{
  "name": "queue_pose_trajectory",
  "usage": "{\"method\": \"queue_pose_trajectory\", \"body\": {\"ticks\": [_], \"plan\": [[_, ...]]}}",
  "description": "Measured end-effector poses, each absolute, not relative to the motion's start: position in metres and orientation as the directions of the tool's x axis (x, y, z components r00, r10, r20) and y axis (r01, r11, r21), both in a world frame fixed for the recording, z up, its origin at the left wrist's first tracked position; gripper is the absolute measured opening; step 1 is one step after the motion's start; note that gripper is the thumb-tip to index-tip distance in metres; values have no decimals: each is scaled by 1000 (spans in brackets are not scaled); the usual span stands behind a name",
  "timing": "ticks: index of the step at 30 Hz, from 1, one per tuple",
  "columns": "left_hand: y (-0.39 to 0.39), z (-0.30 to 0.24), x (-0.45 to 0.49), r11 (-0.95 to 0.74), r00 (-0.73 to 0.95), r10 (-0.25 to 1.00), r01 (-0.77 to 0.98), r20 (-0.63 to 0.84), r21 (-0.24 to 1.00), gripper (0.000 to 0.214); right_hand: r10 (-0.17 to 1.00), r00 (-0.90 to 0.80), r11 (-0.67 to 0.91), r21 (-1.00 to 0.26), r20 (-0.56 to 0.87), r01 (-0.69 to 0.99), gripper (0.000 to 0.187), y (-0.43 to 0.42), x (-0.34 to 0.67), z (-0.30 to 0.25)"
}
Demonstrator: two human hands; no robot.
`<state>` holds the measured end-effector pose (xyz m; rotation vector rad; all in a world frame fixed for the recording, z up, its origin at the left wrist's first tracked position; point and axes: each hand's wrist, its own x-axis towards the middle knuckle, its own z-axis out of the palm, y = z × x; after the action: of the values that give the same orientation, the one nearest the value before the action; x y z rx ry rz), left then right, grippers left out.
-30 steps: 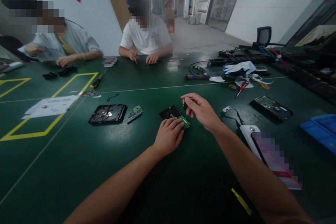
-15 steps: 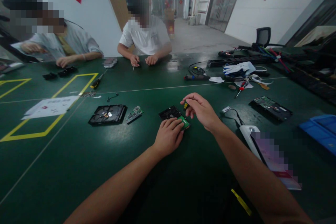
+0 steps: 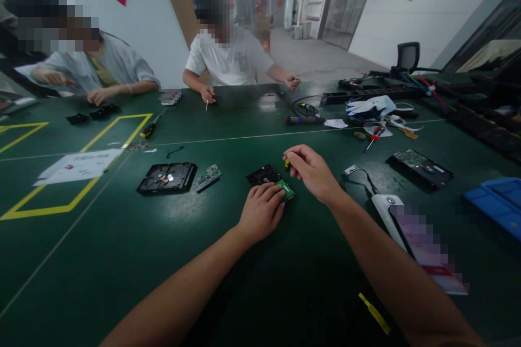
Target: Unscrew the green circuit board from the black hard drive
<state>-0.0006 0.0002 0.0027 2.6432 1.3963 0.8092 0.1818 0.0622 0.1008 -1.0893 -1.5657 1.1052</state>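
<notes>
Hard drive (image 3: pixel 264 174), small and black, lies on the green desk (image 3: pixel 122 260) straight ahead of me, with its green circuit board (image 3: pixel 287 190) showing at the drive's 4 o'clock corner. My left grip (image 3: pixel 262 210) comes in from 6 o'clock and is pressed down on the drive, fingers curled over its near edge and touching the board, pinning it to the desk. My right grip (image 3: pixel 313 171) sits at the drive's 3 o'clock, clenched around a small yellow-and-black screwdriver (image 3: pixel 287 162) whose handle pokes out between thumb and forefinger; the tip is hidden, so I cannot tell where it meets the drive. At 9 o'clock, well apart, an opened drive (image 3: pixel 166 176) lies flat with a loose circuit board (image 3: pixel 209 175) just beside it. Toward 3 o'clock another drive (image 3: pixel 421 167) rests board-up, and a blue tray (image 3: pixel 499 200) sits beyond it at the desk's edge. At 12 o'clock, a person in a white shirt (image 3: pixel 228 57) works across the desk.
</notes>
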Motion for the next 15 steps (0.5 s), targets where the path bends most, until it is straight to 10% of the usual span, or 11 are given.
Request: {"method": "queue_pose_trajectory", "body": {"ticks": [15], "plan": [[1, 3, -1, -586, 450, 786, 760, 424, 280, 36, 950, -252, 215, -971, 184, 101, 24, 62, 182, 103]]}}
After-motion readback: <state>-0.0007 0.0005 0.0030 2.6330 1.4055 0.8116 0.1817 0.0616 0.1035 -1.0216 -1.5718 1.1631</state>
